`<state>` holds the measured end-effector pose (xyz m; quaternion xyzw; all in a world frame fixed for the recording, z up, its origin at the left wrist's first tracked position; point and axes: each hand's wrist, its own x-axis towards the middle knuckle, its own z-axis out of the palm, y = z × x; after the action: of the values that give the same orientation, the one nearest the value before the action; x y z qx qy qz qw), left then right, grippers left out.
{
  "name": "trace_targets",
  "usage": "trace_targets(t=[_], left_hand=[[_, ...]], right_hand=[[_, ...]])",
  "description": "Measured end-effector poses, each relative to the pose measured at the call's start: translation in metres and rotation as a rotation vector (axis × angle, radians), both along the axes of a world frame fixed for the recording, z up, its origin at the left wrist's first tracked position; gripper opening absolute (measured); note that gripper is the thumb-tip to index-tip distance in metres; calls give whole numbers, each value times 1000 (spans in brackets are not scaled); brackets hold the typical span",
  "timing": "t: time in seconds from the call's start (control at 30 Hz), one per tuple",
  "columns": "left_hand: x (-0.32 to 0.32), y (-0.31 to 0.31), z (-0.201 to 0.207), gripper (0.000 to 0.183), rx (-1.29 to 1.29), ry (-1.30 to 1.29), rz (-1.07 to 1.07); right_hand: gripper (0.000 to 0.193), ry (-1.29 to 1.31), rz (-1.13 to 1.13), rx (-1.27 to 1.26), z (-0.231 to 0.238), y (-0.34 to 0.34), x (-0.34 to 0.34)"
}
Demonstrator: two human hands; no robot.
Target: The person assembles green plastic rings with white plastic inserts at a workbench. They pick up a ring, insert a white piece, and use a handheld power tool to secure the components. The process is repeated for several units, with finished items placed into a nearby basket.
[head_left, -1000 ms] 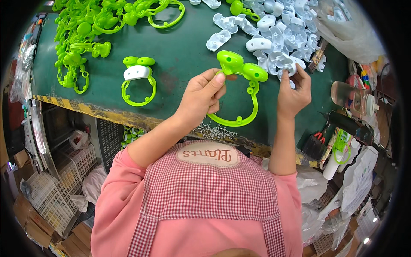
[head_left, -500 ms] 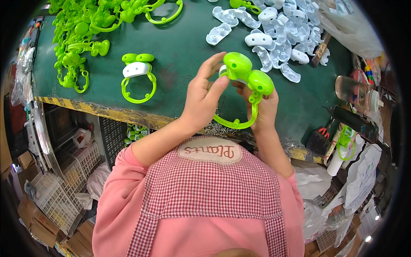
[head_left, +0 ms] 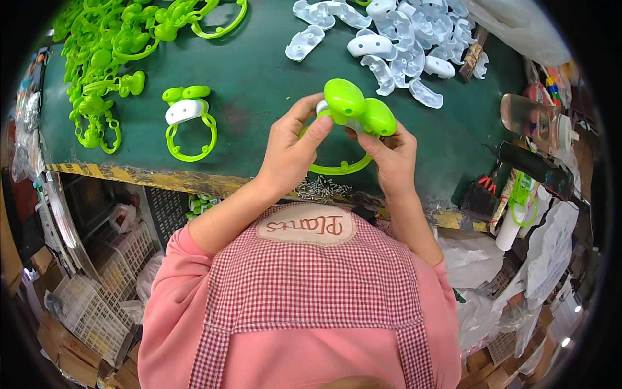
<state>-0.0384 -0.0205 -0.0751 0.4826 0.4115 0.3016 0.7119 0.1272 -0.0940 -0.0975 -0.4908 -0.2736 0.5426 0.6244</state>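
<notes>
Between my two hands, above the near part of the green table, is a green plastic ring part [head_left: 345, 98] with two round knobs on top and a white piece partly showing behind them. My left hand [head_left: 293, 139] grips it at the left knob, thumb in front. My right hand [head_left: 394, 159] closes on it below the right knob, thumb pressed against it. The ring's lower band hangs between the hands. To the left lies a similar green ring with a white cover [head_left: 184, 112] fitted below its knobs.
Green ring parts [head_left: 97, 58] are heaped at the far left, loose white plastic covers [head_left: 414, 39] at the far right. Small metal screws [head_left: 324, 188] lie by the table's near edge. A clear bottle [head_left: 534, 120] and a black holder with red-handled tools [head_left: 481, 194] stand at the right.
My right thumb has come round to the front of the ring part, below the right knob. The ring part is tilted differently, and the view has shifted slightly.
</notes>
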Motion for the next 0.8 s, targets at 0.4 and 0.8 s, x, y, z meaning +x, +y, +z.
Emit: trace_targets(t=[0.4, 0.8], left_hand=[[-18, 4, -10, 43, -314, -211, -37], [-24, 6, -4, 48, -360, -60, 69]], right_hand=[[26, -120, 164, 36, 11, 9, 12], [46, -1896, -94, 253, -36, 38, 53]])
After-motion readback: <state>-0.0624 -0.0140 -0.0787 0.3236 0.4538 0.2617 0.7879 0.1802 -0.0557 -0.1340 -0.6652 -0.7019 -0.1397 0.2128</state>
